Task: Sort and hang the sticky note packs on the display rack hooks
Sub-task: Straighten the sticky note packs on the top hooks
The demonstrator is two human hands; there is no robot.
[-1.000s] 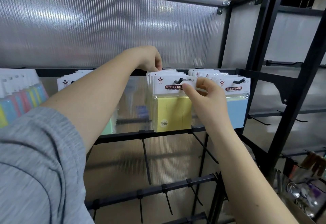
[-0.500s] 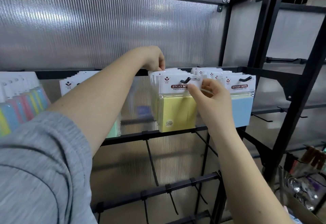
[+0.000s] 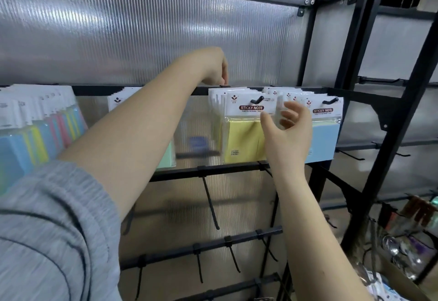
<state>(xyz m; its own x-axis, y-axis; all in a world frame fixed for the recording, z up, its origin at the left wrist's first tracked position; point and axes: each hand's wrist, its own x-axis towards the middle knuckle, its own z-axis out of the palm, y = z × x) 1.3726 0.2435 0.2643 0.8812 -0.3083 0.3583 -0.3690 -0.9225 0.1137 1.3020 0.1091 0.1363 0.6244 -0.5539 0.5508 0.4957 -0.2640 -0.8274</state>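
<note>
Head view. Yellow sticky note packs [image 3: 244,132] hang in a row on a black hook [image 3: 257,99] of the display rack [image 3: 369,101]; blue sticky note packs [image 3: 326,134] hang on the next hook at 3 o'clock of them, green packs [image 3: 167,156] at 9 o'clock, partly hidden by the forearm. The right hand [image 3: 288,132] is in front of the gap between yellow and blue rows, its fingers [image 3: 294,108] spread and loosely curved, gripping nothing. The left hand [image 3: 213,68] reaches to the top rail at 12 o'clock of the yellow row; its fingers point down behind the packs, and whether they grip anything cannot be told.

Judged handling: each pack is light, a firm paper block in a slick clear sleeve under a thin, bendable card header. Pinch the header just beside its punched hole, where the card is stiffest; the film below would likely slip or crease.
</note>
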